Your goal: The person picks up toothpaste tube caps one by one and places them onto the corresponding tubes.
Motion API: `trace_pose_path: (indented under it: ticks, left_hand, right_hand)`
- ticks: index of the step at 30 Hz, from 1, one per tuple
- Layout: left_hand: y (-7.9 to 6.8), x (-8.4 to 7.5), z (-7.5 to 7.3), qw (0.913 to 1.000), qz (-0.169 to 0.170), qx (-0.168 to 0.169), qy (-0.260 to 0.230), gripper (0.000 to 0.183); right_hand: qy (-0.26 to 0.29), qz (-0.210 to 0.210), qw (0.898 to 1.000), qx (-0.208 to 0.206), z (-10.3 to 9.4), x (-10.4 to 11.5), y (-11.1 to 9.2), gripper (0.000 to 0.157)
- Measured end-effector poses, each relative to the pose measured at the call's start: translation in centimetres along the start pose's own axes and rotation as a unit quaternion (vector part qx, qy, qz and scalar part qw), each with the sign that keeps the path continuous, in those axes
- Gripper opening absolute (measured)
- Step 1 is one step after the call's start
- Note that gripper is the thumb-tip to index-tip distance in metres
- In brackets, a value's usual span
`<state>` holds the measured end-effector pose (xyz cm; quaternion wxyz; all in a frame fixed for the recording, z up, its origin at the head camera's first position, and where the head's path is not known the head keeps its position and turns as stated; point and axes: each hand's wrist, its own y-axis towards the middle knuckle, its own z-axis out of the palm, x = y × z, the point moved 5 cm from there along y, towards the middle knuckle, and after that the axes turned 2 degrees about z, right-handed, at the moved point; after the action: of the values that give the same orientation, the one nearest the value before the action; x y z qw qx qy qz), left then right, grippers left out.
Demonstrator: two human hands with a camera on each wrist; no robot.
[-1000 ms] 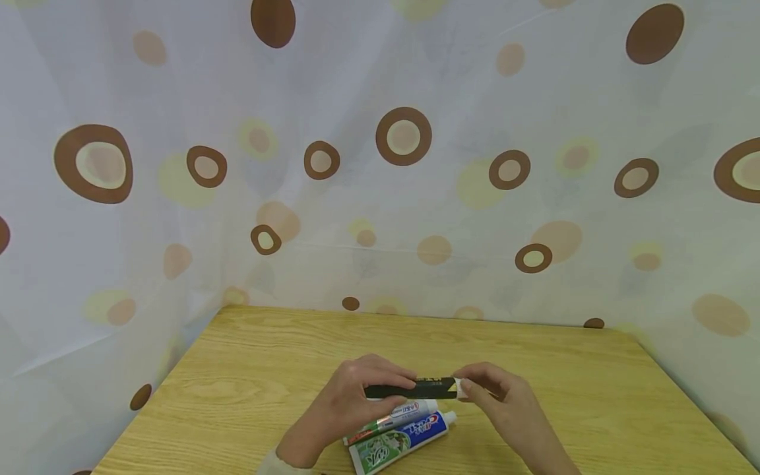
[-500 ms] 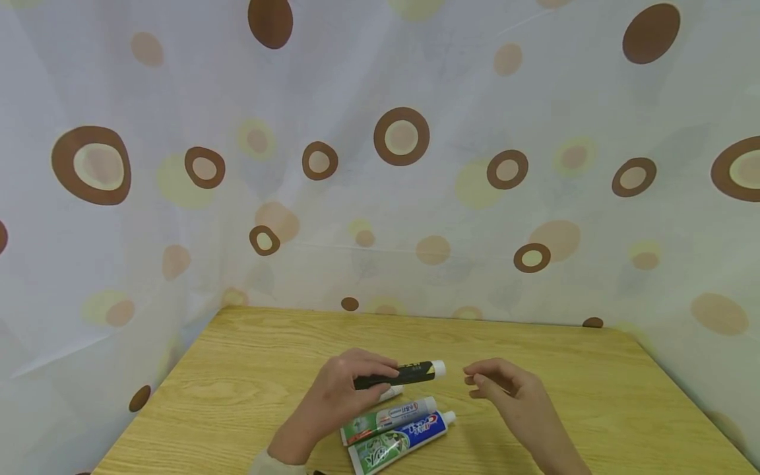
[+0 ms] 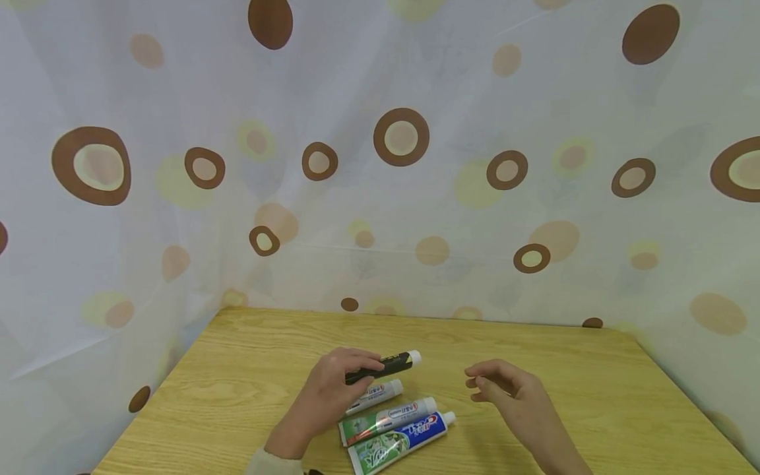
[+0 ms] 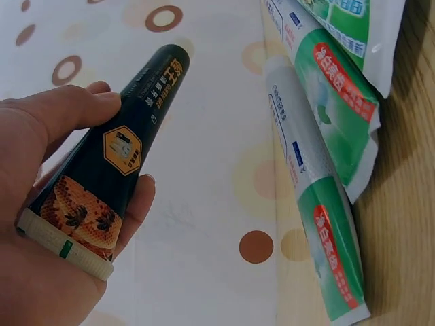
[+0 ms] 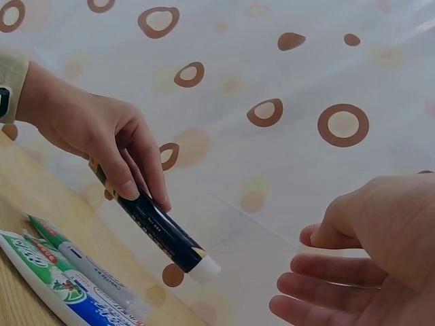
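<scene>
My left hand (image 3: 332,389) grips a black toothpaste tube (image 3: 394,365) above the table, its white cap pointing right and tilted slightly up in the head view. In the left wrist view the thumb lies across the black tube (image 4: 122,149), and its flat crimped end sits near the palm. My right hand (image 3: 513,392) is off to the right, apart from the tube, with bent fingers and nothing in them. Below the left hand lie two silver-and-green toothpaste tubes (image 3: 392,420) and a blue-and-green toothpaste tube (image 3: 400,443), side by side. The left hand partly covers the farthest one.
The tubes lie on a wood-grain table (image 3: 267,343). A white curtain (image 3: 451,198) with brown and yellow spots stands behind the table and along its sides. A pale sleeve (image 3: 273,462) covers the left wrist.
My right hand has let go of the capped end and drawn back to the right. The left hand has carried the black tube leftward and away, uncovering the farthest silver-and-green tube.
</scene>
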<state>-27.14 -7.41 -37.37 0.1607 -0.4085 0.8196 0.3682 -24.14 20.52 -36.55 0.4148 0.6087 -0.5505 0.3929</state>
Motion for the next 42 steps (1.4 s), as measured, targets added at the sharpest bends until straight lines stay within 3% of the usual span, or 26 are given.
trace_pose_path:
  ticks: [8, 17, 23, 31, 36, 42]
  left_hand:
    - [-0.2, 1.0, 0.0, 0.9994, -0.002, -0.002, 0.035, 0.024]
    - [-0.5, 2.8, 0.2, 0.9983, -0.041, 0.025, 0.035, 0.029]
    - [-0.6, 3.7, 0.4, 0.9974, -0.049, 0.039, 0.036, 0.030]
    - [-0.7, 4.6, 1.2, 0.9968, -0.058, 0.054, 0.010, 0.028]
    - [-0.6, 4.8, 1.6, 0.9973, -0.045, 0.058, 0.005, 0.029]
    - [-0.8, 4.7, 1.3, 0.9984, -0.033, 0.046, 0.004, 0.031]
  right_hand:
    - [-0.011, 0.011, 1.000, 0.014, 0.1, -0.2, 0.0, 0.022]
    - [-0.066, 0.027, 0.996, 0.056, 0.3, -1.0, 0.5, 0.024]
    - [-0.101, -0.017, 0.992, 0.068, 1.2, -2.0, 0.9, 0.024]
    - [-0.128, -0.055, 0.989, 0.048, 3.6, -2.7, 1.7, 0.017]
    - [-0.151, -0.086, 0.984, 0.045, 5.4, -1.9, 3.7, 0.014]
    - [-0.174, -0.115, 0.975, 0.072, 7.7, -1.0, 6.4, 0.017]
